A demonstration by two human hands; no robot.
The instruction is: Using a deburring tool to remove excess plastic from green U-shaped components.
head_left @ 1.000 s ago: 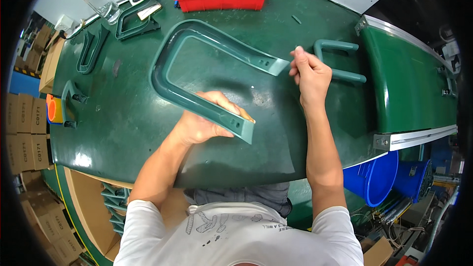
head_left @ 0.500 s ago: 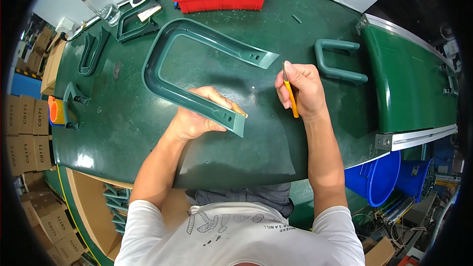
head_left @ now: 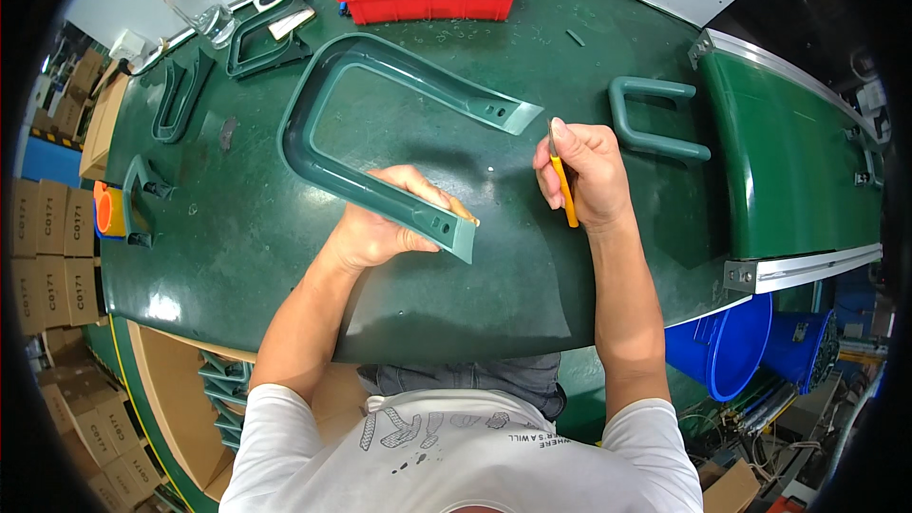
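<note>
My left hand point(head_left: 370, 236) is closed round the lower leg of a large green plastic U-shaped handle point(head_left: 302, 119), close to its flared end. The handle's hollow channel side faces up, with small holes near both ends, and its open side points right. Just right of the upper leg's tip, my right hand point(head_left: 598, 176) grips a knife with a yellow handle point(head_left: 569, 199). Its short metal blade points up and away from me, close to the tip but apparently apart from it. Some of my left fingers are hidden beneath the handle.
A red bin point(head_left: 432, 7) of small green pieces stands at the far edge. Other green U-shaped handles point(head_left: 655, 144) lie right and left on the green table. A glass bottle point(head_left: 201, 11) stands far left. A green conveyor belt point(head_left: 788, 152) borders the right side, above blue buckets point(head_left: 727, 351).
</note>
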